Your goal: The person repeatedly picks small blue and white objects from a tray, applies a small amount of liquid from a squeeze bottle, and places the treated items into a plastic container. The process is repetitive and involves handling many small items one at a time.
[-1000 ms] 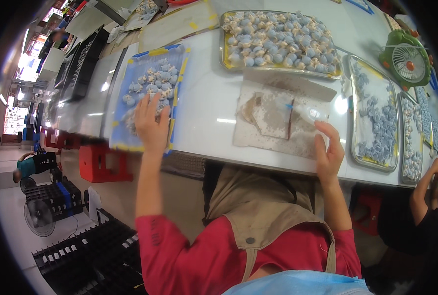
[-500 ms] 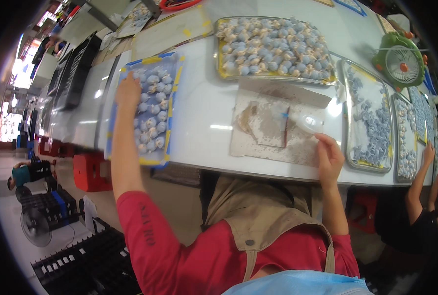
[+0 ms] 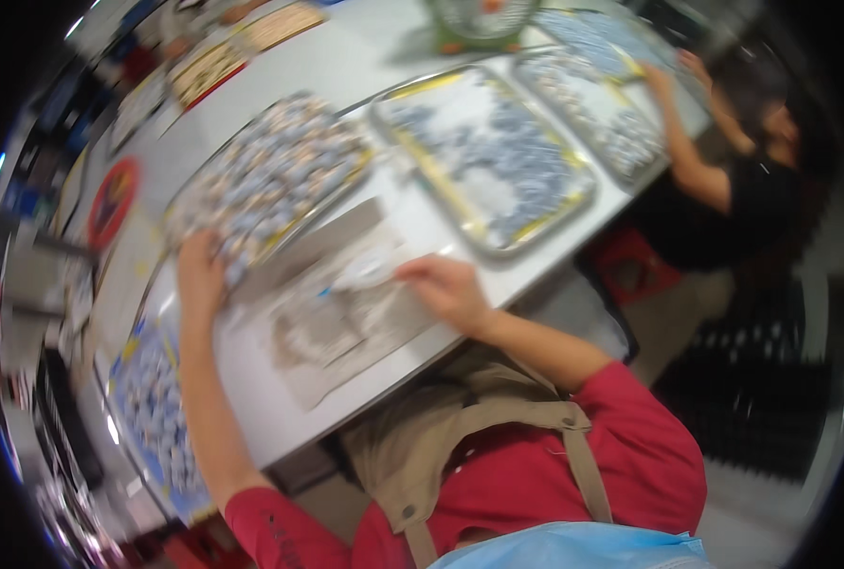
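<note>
My left hand reaches to the near left edge of a metal tray full of small blue-grey and cream rounded pieces. Motion smears its fingers, so I cannot see whether they hold a piece. With fingers pinched, my right hand grips one end of a small translucent white thing, which seems to have a blue tip. Under it lies a dusty grey cardboard sheet with a small square pad on it. Left of my left forearm is a blue tray of similar round pieces.
Right of the cardboard stands a tray of blue-grey bits, with another tray beyond it. A green fan is at the back. At the far right a person in black works at the table. A red round basket sits far left.
The view has turned toward the right. My left hand has moved from the blue tray to the metal tray of pieces. My right hand stays on the translucent thing above the cardboard.
</note>
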`<state>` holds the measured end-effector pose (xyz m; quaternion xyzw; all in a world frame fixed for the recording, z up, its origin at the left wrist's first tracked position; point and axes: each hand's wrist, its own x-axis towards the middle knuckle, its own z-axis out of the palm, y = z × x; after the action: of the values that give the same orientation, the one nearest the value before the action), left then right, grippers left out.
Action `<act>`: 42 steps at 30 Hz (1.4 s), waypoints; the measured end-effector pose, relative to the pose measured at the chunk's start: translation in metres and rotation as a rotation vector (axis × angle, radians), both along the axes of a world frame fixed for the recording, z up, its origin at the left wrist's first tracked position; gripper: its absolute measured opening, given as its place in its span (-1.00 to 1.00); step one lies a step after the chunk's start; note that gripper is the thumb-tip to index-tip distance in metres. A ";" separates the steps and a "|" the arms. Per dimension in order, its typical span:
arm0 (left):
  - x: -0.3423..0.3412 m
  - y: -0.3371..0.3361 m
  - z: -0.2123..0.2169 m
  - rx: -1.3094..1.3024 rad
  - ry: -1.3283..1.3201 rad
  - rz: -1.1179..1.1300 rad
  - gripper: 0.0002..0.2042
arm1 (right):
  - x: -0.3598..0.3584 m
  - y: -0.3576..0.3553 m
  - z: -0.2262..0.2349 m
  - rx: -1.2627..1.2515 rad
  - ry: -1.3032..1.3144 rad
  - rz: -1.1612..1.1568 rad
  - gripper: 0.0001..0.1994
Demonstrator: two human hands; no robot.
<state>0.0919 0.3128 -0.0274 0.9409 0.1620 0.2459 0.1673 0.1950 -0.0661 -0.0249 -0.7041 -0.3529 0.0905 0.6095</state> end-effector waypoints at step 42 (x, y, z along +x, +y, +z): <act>-0.102 -0.295 0.031 -2.012 -0.362 0.067 -0.65 | -0.022 -0.043 0.026 0.000 0.571 0.261 -0.71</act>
<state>-0.0105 0.0182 0.0035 0.3083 0.2919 0.1389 0.8947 0.1726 -0.1094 0.0007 -0.5989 -0.2549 0.3618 0.6674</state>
